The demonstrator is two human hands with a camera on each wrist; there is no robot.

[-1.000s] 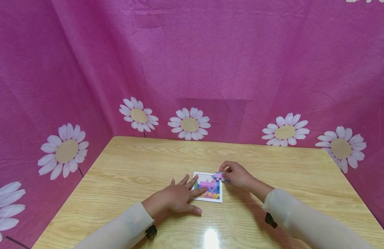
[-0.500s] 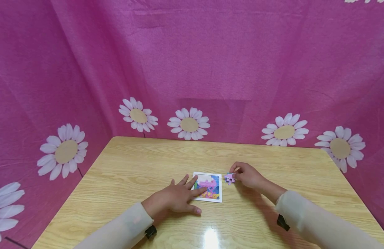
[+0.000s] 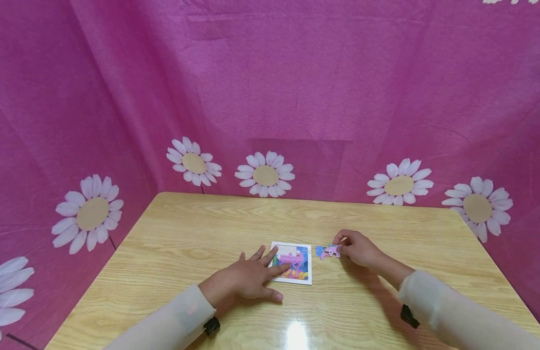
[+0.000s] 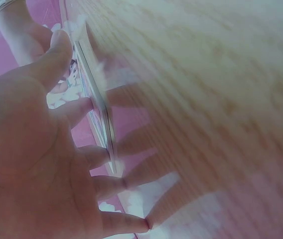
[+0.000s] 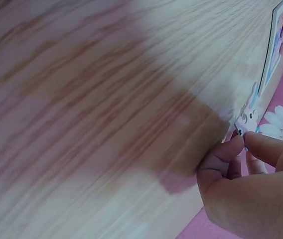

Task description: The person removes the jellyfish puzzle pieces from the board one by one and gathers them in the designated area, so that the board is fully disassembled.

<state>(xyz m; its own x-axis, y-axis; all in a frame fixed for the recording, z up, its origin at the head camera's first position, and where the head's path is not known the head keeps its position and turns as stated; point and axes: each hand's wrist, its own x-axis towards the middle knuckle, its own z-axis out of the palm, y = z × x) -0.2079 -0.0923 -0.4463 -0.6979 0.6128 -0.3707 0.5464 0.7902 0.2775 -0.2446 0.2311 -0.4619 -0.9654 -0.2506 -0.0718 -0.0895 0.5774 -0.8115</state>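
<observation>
A small jigsaw puzzle in a white-rimmed tray (image 3: 310,273) lies on the table, its picture pink, blue and yellow. Pale backing shows at the tray's upper left. My left hand (image 3: 251,278) is spread over the tray's left side, fingertips on its rim and picture; in the left wrist view the straight fingers (image 4: 119,222) reach along the tray edge. To the right of the tray, my right hand (image 3: 357,248) pinches a pink puzzle piece (image 3: 333,251) between thumb and fingers. A blue puzzle piece (image 3: 320,251) shows just left of that one, between it and the tray.
The wood-grain table (image 3: 217,221) extends around both hands. Pink cloth (image 3: 296,87) with big white daisies hangs behind it and along its sides. A dark device (image 3: 211,325) sits under the left wrist, and another (image 3: 409,316) under the right.
My right hand has moved rightward from over the tray's upper right corner to the table beside it, carrying the pink puzzle piece. A blue piece now shows there. My left hand stays put.
</observation>
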